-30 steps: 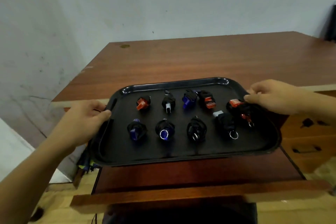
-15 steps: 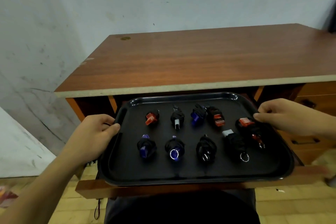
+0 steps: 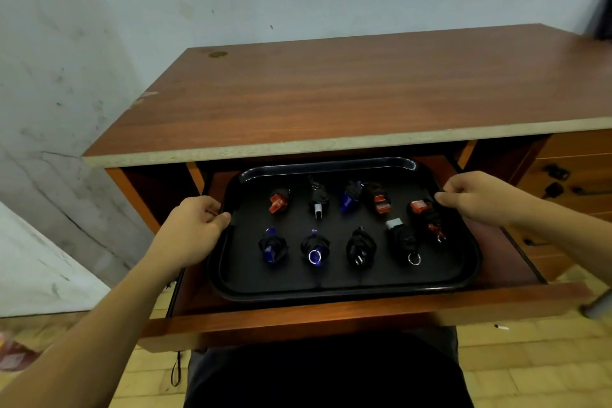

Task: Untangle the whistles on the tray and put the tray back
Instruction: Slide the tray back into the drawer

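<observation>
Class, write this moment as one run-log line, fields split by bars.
step: stowing tray | left hand: grips left rim | right hand: grips right rim | tray: in open drawer | whistles: separate

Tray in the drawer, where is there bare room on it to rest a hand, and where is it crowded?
On the tray, a bare strip runs along the near rim below the lower row of whistles, and another down the right side past the red whistle. The middle is crowded with two rows. The left hand and right hand grip the side rims.

Glossy black tray point(image 3: 326, 166) — plastic, probably — on a smooth wood-grain drawer point(image 3: 364, 311)
</observation>
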